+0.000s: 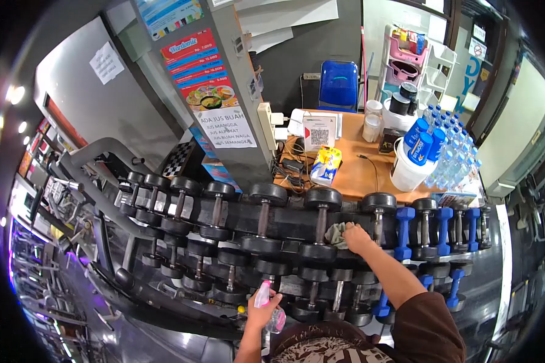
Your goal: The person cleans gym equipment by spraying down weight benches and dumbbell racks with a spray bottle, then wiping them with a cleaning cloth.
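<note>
My left hand [259,312] is wrapped round a clear spray bottle [277,320] with a pink and white trigger head, low in front of the lower row of dumbbells. Farther forward, my right hand [358,238] is closed on a crumpled grey-green cloth [335,235]. The cloth lies over the upper shelf, between a large black dumbbell [321,222] on its left and another black dumbbell [378,225] on its right. Part of the cloth is hidden under my fingers.
Two rows of dumbbells fill the rack, with blue ones [404,233] toward the right. Behind it stands a wooden desk [351,160] with a yellow pack [326,165], cables, a white bucket [407,173] and water bottles [456,151]. A gym machine [106,199] is at left.
</note>
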The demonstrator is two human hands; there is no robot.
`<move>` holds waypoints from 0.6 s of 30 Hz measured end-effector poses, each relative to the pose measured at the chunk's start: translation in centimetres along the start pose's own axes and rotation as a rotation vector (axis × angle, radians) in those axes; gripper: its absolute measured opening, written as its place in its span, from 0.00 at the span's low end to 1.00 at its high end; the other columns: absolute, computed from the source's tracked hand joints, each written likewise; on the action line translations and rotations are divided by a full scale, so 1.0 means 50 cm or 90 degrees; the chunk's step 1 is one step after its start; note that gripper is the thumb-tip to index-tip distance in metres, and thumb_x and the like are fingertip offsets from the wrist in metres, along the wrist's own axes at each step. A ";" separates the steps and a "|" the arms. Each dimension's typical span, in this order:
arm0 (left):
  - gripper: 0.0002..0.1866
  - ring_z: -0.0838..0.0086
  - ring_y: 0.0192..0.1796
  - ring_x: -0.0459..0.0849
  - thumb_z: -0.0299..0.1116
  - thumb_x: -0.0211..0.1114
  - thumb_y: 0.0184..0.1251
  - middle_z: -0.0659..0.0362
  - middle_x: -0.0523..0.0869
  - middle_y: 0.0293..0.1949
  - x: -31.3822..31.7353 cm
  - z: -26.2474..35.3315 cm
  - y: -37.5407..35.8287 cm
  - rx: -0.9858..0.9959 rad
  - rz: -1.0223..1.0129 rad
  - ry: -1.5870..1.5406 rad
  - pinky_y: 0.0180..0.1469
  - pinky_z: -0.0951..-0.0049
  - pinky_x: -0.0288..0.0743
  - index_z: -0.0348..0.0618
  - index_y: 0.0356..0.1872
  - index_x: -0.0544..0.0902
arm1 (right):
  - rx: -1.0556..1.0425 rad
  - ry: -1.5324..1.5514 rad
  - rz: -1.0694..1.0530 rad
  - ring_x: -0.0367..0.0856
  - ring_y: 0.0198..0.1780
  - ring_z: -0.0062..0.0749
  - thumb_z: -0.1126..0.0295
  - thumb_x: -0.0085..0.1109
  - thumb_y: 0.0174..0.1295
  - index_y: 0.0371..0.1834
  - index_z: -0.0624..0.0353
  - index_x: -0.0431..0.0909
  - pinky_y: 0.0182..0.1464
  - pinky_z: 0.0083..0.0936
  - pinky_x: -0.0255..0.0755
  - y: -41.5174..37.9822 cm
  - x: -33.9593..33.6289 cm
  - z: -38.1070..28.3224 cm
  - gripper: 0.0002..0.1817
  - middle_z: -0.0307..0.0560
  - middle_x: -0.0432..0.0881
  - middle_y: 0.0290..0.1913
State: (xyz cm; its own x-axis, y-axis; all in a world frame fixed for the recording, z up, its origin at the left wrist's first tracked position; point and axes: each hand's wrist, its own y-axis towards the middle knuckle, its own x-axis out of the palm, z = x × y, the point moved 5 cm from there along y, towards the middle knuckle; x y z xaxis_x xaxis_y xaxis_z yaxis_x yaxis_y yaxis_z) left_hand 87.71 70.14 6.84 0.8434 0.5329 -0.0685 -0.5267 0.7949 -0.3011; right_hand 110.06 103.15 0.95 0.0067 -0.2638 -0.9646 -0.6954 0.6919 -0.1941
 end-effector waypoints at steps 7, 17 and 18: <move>0.11 0.75 0.27 0.86 0.26 0.76 0.64 0.59 0.84 0.31 -0.003 0.018 -0.003 0.013 -0.001 -0.005 0.31 0.72 0.82 0.37 0.40 0.80 | 0.097 0.248 0.334 0.81 0.57 0.59 0.70 0.68 0.47 0.49 0.60 0.86 0.60 0.44 0.78 0.047 -0.097 0.050 0.22 0.63 0.77 0.63; 0.12 0.76 0.27 0.86 0.25 0.76 0.63 0.60 0.85 0.31 -0.006 -0.003 -0.005 0.023 -0.018 -0.003 0.30 0.73 0.81 0.37 0.40 0.80 | -0.079 -0.020 -0.033 0.78 0.56 0.50 0.73 0.61 0.55 0.41 0.53 0.90 0.64 0.38 0.75 0.013 0.007 -0.008 0.12 0.51 0.81 0.54; 0.12 0.76 0.27 0.86 0.25 0.76 0.63 0.60 0.85 0.31 -0.004 0.020 -0.012 0.020 -0.011 -0.020 0.30 0.73 0.81 0.37 0.40 0.80 | -0.062 -0.042 -0.152 0.77 0.59 0.49 0.74 0.60 0.57 0.45 0.54 0.89 0.63 0.39 0.76 0.011 -0.016 -0.010 0.14 0.53 0.80 0.55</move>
State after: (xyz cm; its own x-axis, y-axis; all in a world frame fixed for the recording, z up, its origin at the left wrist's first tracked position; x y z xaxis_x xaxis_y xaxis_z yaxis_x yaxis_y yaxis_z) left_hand 87.76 69.86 7.98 0.8486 0.5279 -0.0338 -0.5161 0.8121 -0.2722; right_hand 109.31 103.44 1.71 0.2233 -0.3645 -0.9040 -0.7344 0.5469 -0.4019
